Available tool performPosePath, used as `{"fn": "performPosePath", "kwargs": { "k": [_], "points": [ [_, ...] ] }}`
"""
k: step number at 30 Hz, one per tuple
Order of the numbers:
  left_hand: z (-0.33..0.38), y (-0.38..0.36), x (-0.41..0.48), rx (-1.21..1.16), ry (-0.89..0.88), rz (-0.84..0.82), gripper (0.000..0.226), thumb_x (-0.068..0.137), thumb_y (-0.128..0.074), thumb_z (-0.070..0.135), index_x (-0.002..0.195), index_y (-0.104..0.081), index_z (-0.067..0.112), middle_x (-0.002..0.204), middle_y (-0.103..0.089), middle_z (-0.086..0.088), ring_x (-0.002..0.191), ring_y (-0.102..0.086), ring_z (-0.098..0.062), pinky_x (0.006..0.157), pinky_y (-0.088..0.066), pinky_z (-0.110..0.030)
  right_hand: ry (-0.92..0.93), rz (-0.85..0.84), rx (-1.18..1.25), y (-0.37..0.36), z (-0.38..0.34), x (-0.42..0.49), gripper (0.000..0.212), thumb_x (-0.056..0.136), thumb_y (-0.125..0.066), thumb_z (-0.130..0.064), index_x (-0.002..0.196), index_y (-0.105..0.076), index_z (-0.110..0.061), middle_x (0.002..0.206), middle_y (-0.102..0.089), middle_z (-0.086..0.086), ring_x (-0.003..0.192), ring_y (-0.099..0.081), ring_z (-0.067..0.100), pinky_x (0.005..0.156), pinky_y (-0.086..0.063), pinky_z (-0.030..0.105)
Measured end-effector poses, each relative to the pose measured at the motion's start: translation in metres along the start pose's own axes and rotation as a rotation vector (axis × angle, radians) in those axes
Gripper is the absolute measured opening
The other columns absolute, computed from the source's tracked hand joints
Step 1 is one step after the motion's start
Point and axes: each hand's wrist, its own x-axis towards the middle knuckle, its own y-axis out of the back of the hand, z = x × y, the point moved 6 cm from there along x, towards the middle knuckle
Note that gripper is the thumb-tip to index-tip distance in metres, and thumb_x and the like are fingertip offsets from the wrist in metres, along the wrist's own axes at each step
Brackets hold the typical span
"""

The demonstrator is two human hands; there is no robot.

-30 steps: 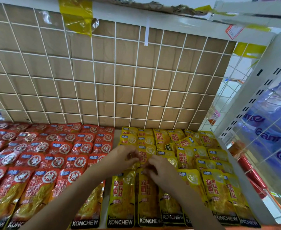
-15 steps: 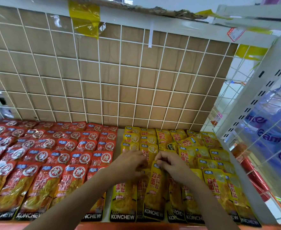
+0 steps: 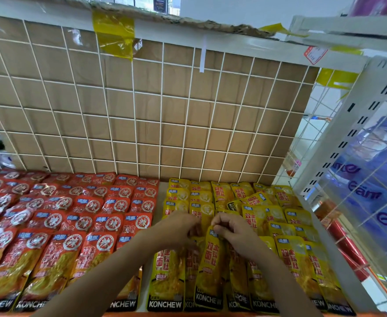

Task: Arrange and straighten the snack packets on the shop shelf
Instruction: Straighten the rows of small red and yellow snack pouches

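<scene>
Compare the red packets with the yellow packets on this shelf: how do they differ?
The red packets lie in even overlapping rows; the yellow packets are jumbled at the back, some tilted. The right hand pinches a yellow packet's top; no hand grips the red packets. Both carry KONCHEW along the bottom edge.
</scene>
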Motion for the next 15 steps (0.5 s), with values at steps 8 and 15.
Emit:
{"fn": "performPosePath", "kwargs": {
  "k": [8,15],
  "points": [
    [-0.003,0.001,0.005,-0.070,0.010,0.012,0.019,0.087,-0.060,0.021,0.105,-0.062,0.016,0.110,-0.061,-0.002,0.103,-0.052,-0.016,0.080,-0.037,-0.023,-0.026,0.002,0.022,0.002,0.001,-0.002,0.024,0.090,-0.051,-0.001,0.075,-0.056,-0.019,0.074,-0.052,-0.005,0.068,-0.045,0.003,0.062,-0.037,0.017],
    [-0.006,0.008,0.018,-0.194,0.022,0.084,0.016,0.085,-0.062,0.015,0.099,-0.062,0.009,0.104,-0.062,-0.005,0.094,-0.054,-0.014,0.079,-0.044,-0.027,-0.020,0.003,-0.038,0.000,-0.004,-0.003,0.028,0.091,-0.052,-0.005,0.073,-0.054,-0.026,0.073,-0.051,-0.006,0.066,-0.044,-0.001,0.061,-0.036,0.014]
  ]
}}
